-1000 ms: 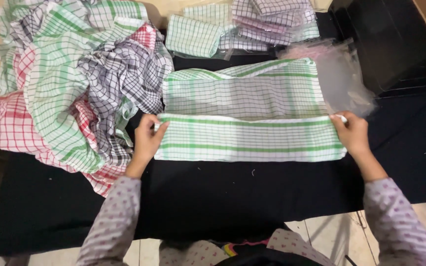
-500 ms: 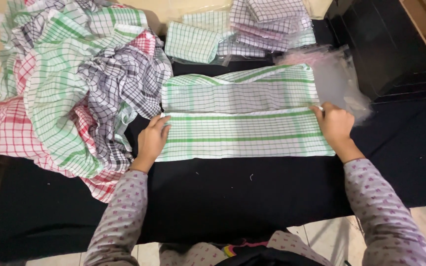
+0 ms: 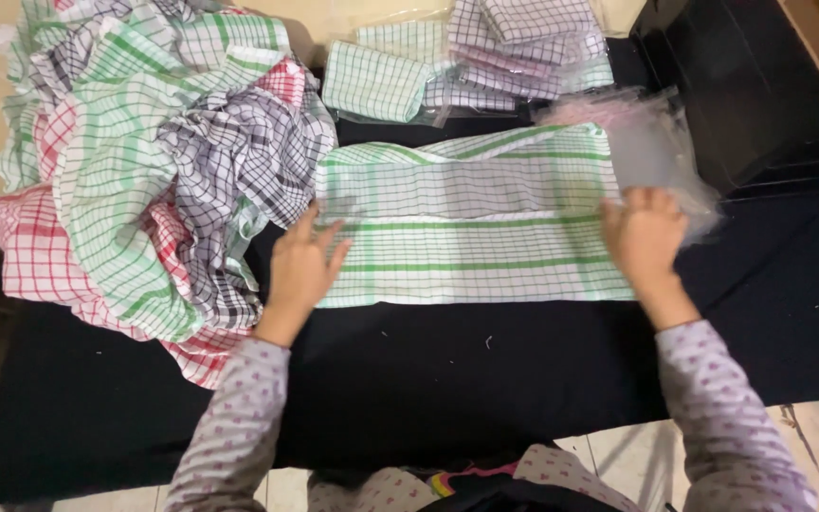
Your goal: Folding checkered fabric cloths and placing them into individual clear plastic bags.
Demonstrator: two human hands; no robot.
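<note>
Green-checked cloth [image 3: 471, 223] under both hands; cloth heap [image 3: 144, 161] left, plastic bags [image 3: 661, 152] right.

Both hands flat on green-checked cloth [image 3: 466, 223], left hand [image 3: 300, 270], right hand [image 3: 645, 235]

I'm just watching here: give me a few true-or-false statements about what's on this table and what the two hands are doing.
1. Both hands rest flat on one green-checked cloth. True: the left hand is on its left end, the right hand on its right end.
2. The cloth lies on a white surface. False: it lies on a black table cover.
3. A loose heap of checked cloths in green, red and dark checks sits left of the left hand. True.
4. The right hand holds a pair of scissors. False: it holds no tool; it lies open on the cloth, beside clear plastic bags.
5. Folded cloths in clear wrapping lie at the far edge. True.
</note>
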